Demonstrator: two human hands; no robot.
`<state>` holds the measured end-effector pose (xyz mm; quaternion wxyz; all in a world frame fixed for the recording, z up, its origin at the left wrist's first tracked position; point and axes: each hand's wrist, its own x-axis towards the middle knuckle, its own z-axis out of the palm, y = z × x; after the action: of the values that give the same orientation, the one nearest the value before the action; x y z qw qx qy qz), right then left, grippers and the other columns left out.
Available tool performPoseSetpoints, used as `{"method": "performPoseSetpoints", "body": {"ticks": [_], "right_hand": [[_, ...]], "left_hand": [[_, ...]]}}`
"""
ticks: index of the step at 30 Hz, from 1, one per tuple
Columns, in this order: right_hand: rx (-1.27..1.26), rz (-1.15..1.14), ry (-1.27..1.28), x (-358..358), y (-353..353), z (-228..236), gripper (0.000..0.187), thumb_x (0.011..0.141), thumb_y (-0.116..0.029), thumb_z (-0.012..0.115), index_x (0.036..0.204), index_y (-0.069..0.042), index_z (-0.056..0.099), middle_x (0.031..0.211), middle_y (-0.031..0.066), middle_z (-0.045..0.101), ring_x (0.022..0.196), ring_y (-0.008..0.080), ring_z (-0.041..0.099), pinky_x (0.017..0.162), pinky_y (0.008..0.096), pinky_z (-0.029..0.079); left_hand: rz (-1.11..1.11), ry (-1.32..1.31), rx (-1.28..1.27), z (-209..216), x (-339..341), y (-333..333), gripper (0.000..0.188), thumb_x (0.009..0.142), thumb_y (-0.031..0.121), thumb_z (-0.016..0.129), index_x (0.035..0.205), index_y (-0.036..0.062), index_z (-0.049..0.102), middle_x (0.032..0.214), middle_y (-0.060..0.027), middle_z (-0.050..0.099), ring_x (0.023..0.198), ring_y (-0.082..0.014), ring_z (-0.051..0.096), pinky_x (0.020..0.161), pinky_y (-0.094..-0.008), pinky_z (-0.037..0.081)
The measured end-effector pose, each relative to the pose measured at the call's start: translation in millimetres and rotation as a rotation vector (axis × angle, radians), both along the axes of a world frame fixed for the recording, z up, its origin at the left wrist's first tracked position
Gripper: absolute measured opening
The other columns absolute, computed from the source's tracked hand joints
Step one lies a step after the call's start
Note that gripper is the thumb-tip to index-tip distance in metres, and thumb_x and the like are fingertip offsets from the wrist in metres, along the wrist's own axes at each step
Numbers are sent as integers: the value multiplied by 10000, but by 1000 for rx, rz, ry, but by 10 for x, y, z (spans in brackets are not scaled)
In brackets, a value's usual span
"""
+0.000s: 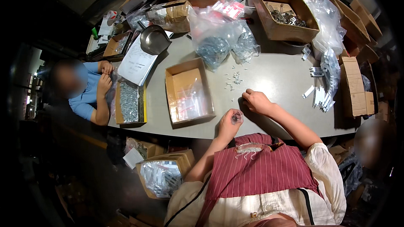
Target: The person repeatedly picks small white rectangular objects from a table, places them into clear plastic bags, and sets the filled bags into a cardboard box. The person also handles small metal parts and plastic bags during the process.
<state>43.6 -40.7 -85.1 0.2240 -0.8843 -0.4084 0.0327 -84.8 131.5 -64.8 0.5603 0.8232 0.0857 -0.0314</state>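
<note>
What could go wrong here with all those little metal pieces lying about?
Scattering: the small metal pieces lie loose on the table near the right hand, so a brush of the fingers might send some astray.

Spilling: the left hand holds a small clear bag; if its mouth is open, which is hard to tell, tipping could drop its contents.

Slipping: the dark scoop rests on papers and might slide if they're nudged.
</note>
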Motion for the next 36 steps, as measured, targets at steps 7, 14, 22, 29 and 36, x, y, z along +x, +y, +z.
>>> {"method": "performPoseSetpoints", "body": {"ticks": [7, 14, 22, 29, 36], "right_hand": [[-39, 138, -41, 101, 322, -45, 212, 783, -114, 670, 944, -1, 591, 896, 183, 623, 767, 370, 687, 657, 454, 571], [78, 117, 48, 183, 244, 10, 167, 821, -109, 671, 928, -2, 601, 857, 158, 620, 793, 360, 681, 678, 433, 551], [322, 212, 126, -349, -354, 837, 247, 816, -77, 758, 1061, -63, 725, 1021, 83, 705, 844, 295, 701, 711, 381, 580], [509, -455, 66, -232, -1226, 676, 250, 877, -37, 684, 1124, -34, 719, 1016, 129, 727, 830, 246, 726, 683, 350, 565], [-312, -1136, -114, 58, -2397, 334, 382, 965, -300, 663, 1117, 47, 618, 987, 229, 660, 903, 402, 681, 751, 503, 560]], "left_hand": [[33, 97, -81, 25, -77, 37, 283, 906, 169, 732, 1167, 97, 650, 1072, -59, 722, 1043, -199, 686, 928, -344, 513], [18, 86, -96, -2, -55, 41, 296, 909, 153, 725, 1182, 77, 642, 1086, -57, 726, 1050, -174, 677, 934, -328, 509], [-104, -88, -245, -358, 290, -332, 385, 775, -43, 668, 1148, 39, 621, 1021, -163, 707, 978, -317, 704, 840, -394, 546], [-311, -302, -135, 213, 552, -633, 352, 832, 21, 750, 1171, 33, 655, 1023, -122, 708, 986, -253, 691, 909, -359, 525], [-291, -297, -173, 309, 739, -877, 314, 849, 28, 746, 1153, 14, 672, 1023, -113, 711, 990, -241, 687, 905, -357, 522]]}}
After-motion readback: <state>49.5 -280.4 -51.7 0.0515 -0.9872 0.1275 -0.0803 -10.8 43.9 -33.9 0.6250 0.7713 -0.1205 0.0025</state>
